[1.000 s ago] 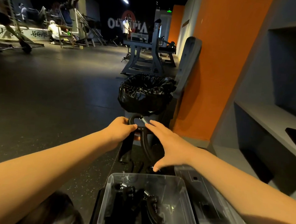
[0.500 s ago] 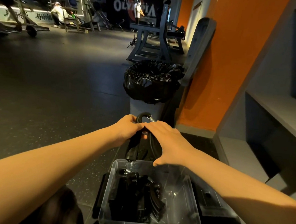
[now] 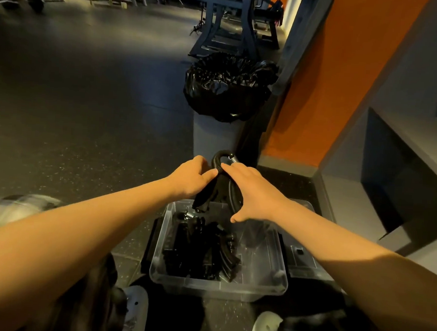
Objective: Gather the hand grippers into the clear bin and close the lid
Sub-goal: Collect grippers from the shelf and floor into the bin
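The clear bin (image 3: 217, 285) sits on the floor (image 3: 88, 93) with hand grippers (image 3: 202, 251) inside, its lid (image 3: 301, 257) to its right, a trash can (image 3: 224, 94) beyond.

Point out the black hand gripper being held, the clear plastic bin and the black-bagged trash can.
black hand gripper (image 3: 224, 158): head view, top loop.
clear plastic bin (image 3: 217, 287): head view, near wall.
black-bagged trash can (image 3: 227, 89): head view, bag.

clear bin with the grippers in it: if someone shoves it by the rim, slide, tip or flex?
The clear bin is low and wide and sits flat on the floor, so it probably slides rather than tips. Its thin-looking walls may flex a little. The black hand grippers are piled toward its left side, so a push may make it pivot.
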